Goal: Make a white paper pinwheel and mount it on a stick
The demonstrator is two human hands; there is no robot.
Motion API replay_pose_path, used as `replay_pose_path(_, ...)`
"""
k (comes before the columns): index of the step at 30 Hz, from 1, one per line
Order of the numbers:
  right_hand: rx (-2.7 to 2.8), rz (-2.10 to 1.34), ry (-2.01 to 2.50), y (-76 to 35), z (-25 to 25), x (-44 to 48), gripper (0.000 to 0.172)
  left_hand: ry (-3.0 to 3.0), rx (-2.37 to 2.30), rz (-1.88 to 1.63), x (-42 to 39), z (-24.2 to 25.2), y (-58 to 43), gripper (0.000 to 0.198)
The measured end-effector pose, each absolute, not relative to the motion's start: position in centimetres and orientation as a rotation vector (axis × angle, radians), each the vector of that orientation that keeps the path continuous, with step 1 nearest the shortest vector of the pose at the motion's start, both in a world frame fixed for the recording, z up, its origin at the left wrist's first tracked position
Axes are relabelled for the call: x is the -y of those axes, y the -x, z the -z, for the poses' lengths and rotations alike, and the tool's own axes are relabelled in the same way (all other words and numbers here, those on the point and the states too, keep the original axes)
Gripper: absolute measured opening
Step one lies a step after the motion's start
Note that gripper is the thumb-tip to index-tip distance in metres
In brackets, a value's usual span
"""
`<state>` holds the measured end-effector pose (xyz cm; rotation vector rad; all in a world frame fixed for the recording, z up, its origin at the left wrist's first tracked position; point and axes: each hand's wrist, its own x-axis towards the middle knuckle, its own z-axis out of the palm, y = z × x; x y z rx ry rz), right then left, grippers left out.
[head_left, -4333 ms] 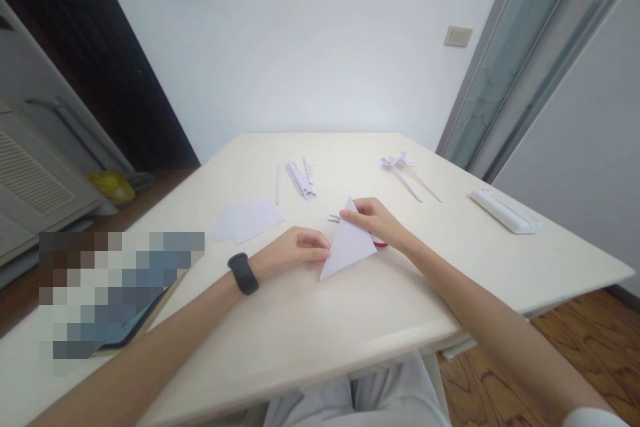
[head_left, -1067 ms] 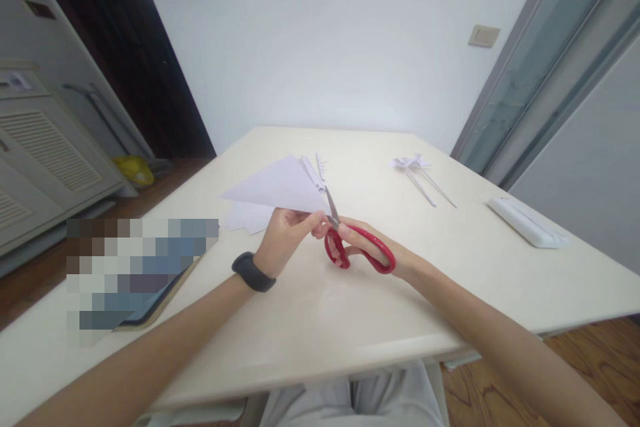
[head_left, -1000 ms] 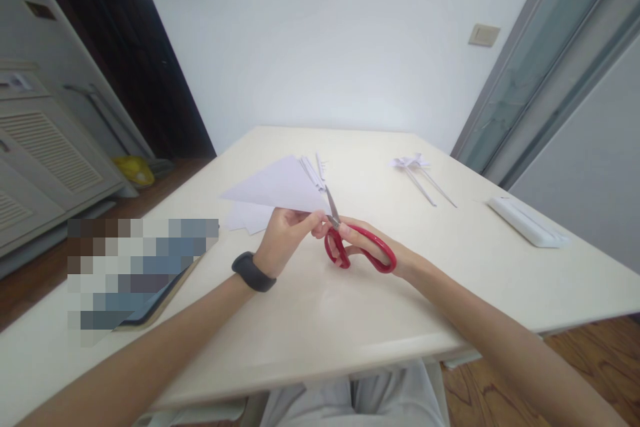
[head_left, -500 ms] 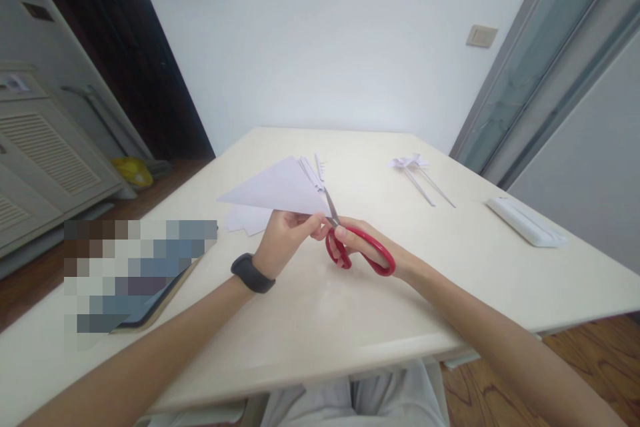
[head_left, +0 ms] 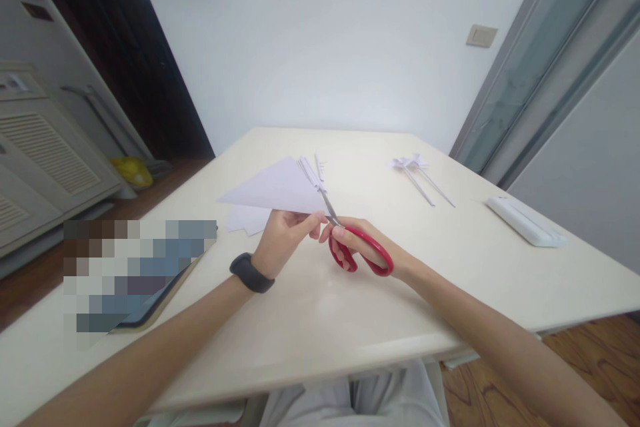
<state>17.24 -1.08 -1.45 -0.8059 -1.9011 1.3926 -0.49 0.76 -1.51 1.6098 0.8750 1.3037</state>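
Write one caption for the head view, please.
Left hand holds a white paper triangle; right hand holds red-handled scissors at its near corner.

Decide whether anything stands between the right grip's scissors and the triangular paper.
Nothing visible does: the scissors in the right grip have their blades at a corner of the triangular paper. The left grip pinches it beside them.

We cannot see some fingers of the left hand (head_left: 283,237) under the paper triangle (head_left: 277,185), which also covers part of the loose sheets (head_left: 247,220) and rolled sticks (head_left: 311,175). Pixel blocks mask most of a flat object (head_left: 156,310), both forearms (head_left: 150,347) run off the bottom edge, and some scraps (head_left: 323,167) are too small for us to identify.
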Motion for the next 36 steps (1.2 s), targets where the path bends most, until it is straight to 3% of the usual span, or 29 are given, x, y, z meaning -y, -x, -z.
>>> replay_pose_path(10,1.852,-1.386,0.89,-16.88,1.94,0.95,0.026,-1.584,-0.877,-1.321,-0.73,1.48,0.51,0.015)
replay_pose_path(36,1.858,-1.196,1.05,-16.67,2.04,1.2,0.03,-1.524,-0.796,-1.238,-0.7,1.65,0.48,0.018)
